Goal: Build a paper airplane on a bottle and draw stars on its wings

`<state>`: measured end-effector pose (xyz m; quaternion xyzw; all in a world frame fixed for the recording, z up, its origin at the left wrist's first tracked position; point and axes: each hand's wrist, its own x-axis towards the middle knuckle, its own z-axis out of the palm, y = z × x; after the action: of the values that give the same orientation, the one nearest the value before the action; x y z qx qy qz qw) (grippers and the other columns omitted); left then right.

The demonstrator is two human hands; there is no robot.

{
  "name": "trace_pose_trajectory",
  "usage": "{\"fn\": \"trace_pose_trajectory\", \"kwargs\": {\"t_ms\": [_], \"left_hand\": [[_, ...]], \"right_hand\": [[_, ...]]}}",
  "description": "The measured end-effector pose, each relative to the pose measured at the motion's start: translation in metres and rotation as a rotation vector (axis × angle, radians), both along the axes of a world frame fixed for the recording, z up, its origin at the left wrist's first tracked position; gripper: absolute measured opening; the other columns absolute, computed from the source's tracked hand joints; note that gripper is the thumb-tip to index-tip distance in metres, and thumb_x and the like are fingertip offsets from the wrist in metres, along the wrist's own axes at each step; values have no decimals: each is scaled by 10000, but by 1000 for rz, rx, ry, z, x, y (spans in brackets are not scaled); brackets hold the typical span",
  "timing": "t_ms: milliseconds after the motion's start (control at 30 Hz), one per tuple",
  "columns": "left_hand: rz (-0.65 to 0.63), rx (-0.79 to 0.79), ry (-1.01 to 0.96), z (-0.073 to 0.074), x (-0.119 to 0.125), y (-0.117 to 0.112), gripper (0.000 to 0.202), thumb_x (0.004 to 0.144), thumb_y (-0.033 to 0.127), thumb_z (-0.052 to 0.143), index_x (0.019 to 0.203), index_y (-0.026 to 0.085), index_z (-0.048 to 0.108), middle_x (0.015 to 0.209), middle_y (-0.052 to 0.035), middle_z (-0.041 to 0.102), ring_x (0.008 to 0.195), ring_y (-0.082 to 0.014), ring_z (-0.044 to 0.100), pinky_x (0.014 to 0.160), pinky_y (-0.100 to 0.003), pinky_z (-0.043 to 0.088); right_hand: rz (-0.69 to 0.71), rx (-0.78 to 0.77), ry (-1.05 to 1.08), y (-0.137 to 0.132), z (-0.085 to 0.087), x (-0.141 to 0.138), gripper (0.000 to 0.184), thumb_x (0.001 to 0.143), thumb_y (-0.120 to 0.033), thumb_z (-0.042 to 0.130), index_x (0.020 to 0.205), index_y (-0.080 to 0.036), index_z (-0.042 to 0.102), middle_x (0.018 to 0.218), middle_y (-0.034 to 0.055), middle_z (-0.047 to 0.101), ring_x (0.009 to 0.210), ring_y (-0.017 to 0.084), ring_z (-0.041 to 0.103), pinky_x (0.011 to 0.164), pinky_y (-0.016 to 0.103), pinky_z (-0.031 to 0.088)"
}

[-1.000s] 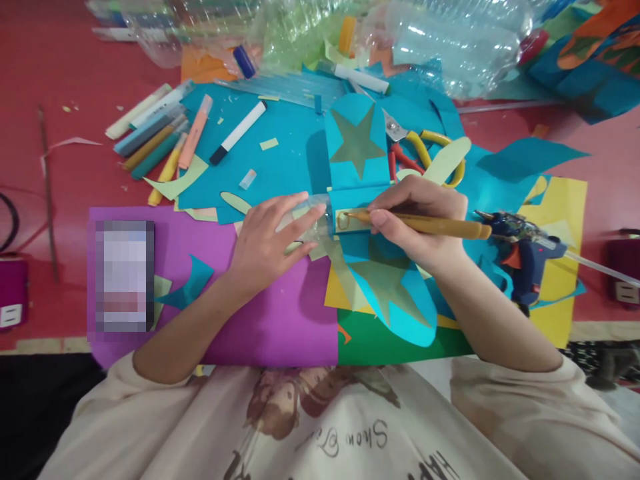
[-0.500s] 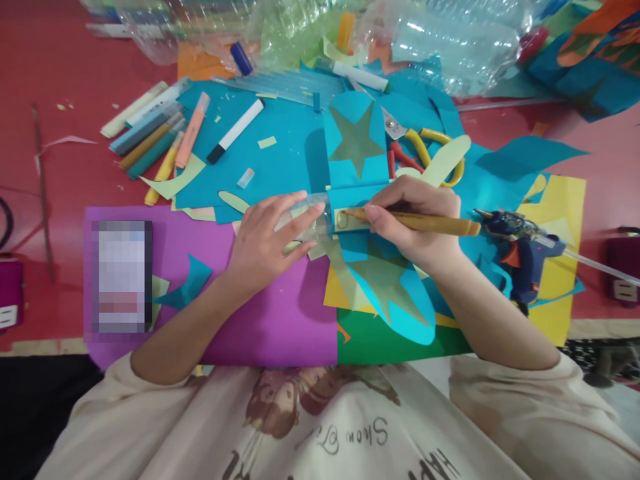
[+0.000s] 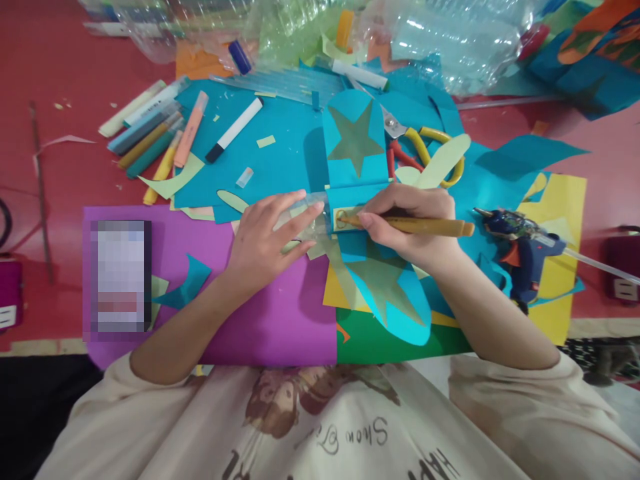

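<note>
A clear plastic bottle lies sideways in front of me, wrapped with a blue paper band. Blue paper wings with olive stars stick out from it, the upper wing away from me and the lower wing towards me. My left hand holds the bottle's left part, thumb on the near side and fingers stretched over it. In my right hand is an ochre marker, its tip touching a pale paper label on the band. Small looped lines are drawn on that label.
Several markers lie at the upper left. Yellow-handled scissors rest beyond my right hand, and a glue gun is at the right. A phone lies on purple paper. Plastic bottles fill the far side.
The marker tip and my right hand have shifted slightly left along the pale label, and its drawn lines look a little fuller. My left hand has stayed on the bottle.
</note>
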<state>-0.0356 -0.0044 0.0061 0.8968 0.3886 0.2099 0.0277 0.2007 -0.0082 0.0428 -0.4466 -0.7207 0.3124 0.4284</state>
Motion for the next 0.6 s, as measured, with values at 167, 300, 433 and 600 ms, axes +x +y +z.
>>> {"fn": "trace_pose_trajectory", "kwargs": {"t_ms": [167, 300, 433, 600], "left_hand": [[8, -40, 13, 0, 0, 0, 434, 990, 508, 451, 1371, 314, 522, 1334, -86, 599, 1206, -249, 570, 987, -371, 451], [18, -33, 40, 0, 0, 0, 436, 995, 524, 427, 1366, 317, 522, 1329, -80, 604, 1208, -238, 568, 987, -362, 448], [0, 3, 11, -1, 0, 0, 424, 992, 498, 461, 1362, 301, 526, 1323, -85, 608, 1196, -236, 574, 974, -355, 451], [-11, 9, -10, -2, -1, 0, 428, 987, 482, 484, 1374, 302, 518, 1324, -85, 603, 1196, -245, 572, 975, -360, 452]], "right_hand": [[21, -60, -36, -1, 1, 2, 301, 848, -355, 656, 600, -195, 599, 553, -6, 617, 469, 89, 495, 417, 240, 389], [52, -42, -31, -1, 1, 2, 259, 842, -288, 650, 607, -195, 591, 569, -6, 628, 477, 90, 495, 421, 239, 397], [56, -12, -24, -1, 2, 2, 262, 828, -239, 642, 581, -200, 565, 558, -8, 615, 470, 87, 477, 408, 232, 378], [0, -110, -34, -1, 4, 3, 340, 846, -342, 638, 559, -192, 536, 541, -3, 583, 478, 92, 479, 432, 239, 390]]}}
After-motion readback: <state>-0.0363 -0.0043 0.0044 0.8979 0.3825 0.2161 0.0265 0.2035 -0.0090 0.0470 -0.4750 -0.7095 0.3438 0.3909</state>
